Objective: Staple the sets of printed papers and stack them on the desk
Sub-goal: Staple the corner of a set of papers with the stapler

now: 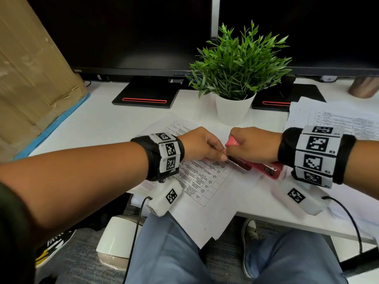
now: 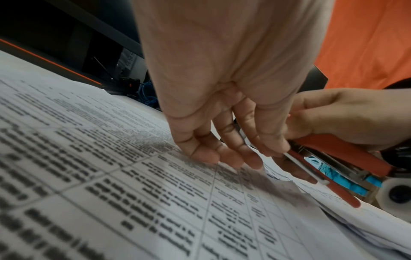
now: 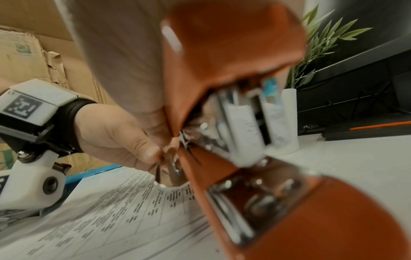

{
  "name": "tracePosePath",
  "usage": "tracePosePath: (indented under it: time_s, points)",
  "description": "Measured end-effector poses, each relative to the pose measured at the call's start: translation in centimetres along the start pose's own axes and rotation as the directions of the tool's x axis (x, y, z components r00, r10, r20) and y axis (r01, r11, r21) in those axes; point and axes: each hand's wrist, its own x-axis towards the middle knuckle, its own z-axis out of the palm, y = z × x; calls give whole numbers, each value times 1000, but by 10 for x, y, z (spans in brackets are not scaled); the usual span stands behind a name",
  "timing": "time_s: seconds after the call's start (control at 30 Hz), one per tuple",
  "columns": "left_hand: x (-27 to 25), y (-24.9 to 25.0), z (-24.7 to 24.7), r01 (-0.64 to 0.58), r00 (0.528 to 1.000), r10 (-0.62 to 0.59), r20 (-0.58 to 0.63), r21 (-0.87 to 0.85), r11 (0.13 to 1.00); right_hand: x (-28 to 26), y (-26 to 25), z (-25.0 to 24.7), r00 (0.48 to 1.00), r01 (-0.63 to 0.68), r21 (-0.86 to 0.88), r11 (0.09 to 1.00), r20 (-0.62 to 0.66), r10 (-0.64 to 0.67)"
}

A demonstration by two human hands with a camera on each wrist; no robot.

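The left hand [image 1: 200,145] pinches the corner of the white printed papers with ruled tables [image 1: 202,179] between thumb and fingertips. Just beside it, touching, the right hand [image 1: 257,144] wraps around the glossy red plastic stapler with metal inner rail [image 1: 264,168], whose mouth gapes over that corner. The sheets lie flat on the smooth white bench [image 1: 106,119], their near edge overhanging it. Beyond the knuckles stands a leafy green plant in a white pot [image 1: 233,108].

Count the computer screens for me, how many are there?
2: one screen behind the left hand, another screen behind the plant toward the right. More may be hidden.
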Motion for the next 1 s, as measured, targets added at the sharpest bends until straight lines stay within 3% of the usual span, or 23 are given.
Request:
tracePosePath:
  time_s: [0.1,0.27,0.47,0.8,1.0]
  points:
    - [-2,-5,-1,30,999,-30,-13,0,1000,-2,0,0,1000,-15,14,1000,23,14]
    - [-4,-14,-6,62,995,-43,-89,225,972,-5,7,-4,997,-51,-27,998,48,52]
    - [-14,-18,-11,69,991,-21,-134,363,929,-5,16,-9,995,-79,-99,992,57,85]
    - [10,14,14,-63,992,123,-35,705,707,6,21,-6,992,-57,-199,978,100,78]
    - [7,6,10,-37,995,92,-36,731,681,10,23,-2,993,-46,-244,969,94,71]
